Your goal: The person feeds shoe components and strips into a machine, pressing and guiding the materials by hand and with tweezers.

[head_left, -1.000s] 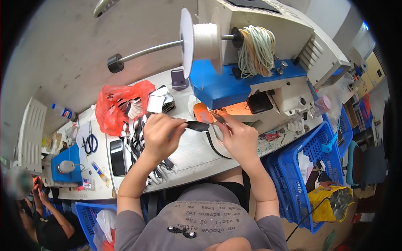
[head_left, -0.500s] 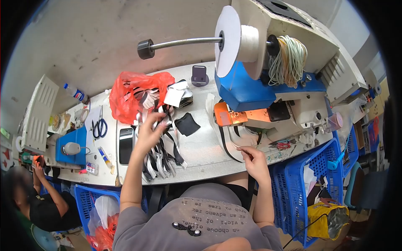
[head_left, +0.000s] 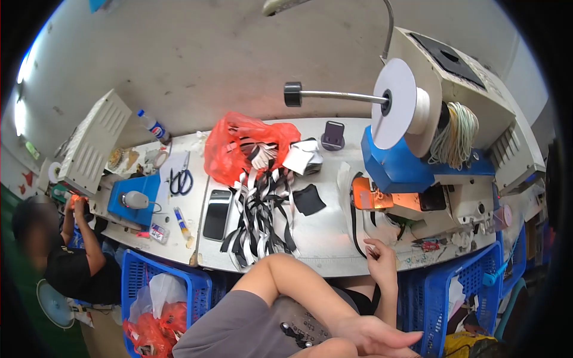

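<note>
My right hand [head_left: 382, 261] is at the front edge of the sewing table, fingers curled together beside a black strap [head_left: 356, 234]. Whether the strap lies between the fingers is hidden. The strap curves down from the orange plate [head_left: 369, 198] of the blue-and-white sewing machine [head_left: 391, 164], with pale strips next to it. My left arm is bent across my body, and my left hand [head_left: 382, 335] hangs low in front of me, fingers stretched out, holding nothing visible. A bundle of black and white straps [head_left: 258, 221] spills from a red plastic bag [head_left: 230, 155].
A phone [head_left: 217, 215], black fabric pieces [head_left: 308, 200], white pieces [head_left: 303, 157] and scissors [head_left: 181, 181] lie on the table. Blue baskets [head_left: 167, 262] stand below it. A large spool [head_left: 394, 104] overhangs the machine. Another person [head_left: 83, 256] works at the left.
My left hand has left the strap bundle and swung down and right across my body. My right hand stays by the strap at the machine. The view has shifted left and up.
</note>
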`<act>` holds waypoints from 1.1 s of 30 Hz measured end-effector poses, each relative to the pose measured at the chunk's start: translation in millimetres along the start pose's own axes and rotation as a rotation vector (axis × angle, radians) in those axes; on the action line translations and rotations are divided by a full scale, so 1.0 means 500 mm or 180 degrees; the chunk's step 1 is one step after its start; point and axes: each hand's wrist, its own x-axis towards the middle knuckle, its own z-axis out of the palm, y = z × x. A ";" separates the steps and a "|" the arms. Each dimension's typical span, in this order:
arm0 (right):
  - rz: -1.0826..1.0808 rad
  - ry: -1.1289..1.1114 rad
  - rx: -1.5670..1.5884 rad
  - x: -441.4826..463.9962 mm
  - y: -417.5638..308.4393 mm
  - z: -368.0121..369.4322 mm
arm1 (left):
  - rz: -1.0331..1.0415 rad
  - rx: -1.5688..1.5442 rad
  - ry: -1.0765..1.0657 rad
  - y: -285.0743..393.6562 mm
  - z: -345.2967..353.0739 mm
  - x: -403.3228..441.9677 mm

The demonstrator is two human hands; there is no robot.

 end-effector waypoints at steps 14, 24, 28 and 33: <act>-0.0093 0.0038 0.0133 0.003 -0.001 0.030 | -0.0324 0.0043 -0.0326 -0.073 -0.058 0.000; -0.0027 -0.0108 -0.0239 0.004 -0.008 0.022 | -0.0623 0.0710 -0.0420 -0.007 -0.073 -0.058; 0.0109 -0.0139 -0.0192 0.002 -0.007 0.016 | -0.0570 0.1035 -0.0155 0.066 -0.065 -0.070; 0.0088 -0.0163 -0.0256 0.007 0.020 0.015 | 0.0832 0.1159 0.0505 0.165 0.024 -0.019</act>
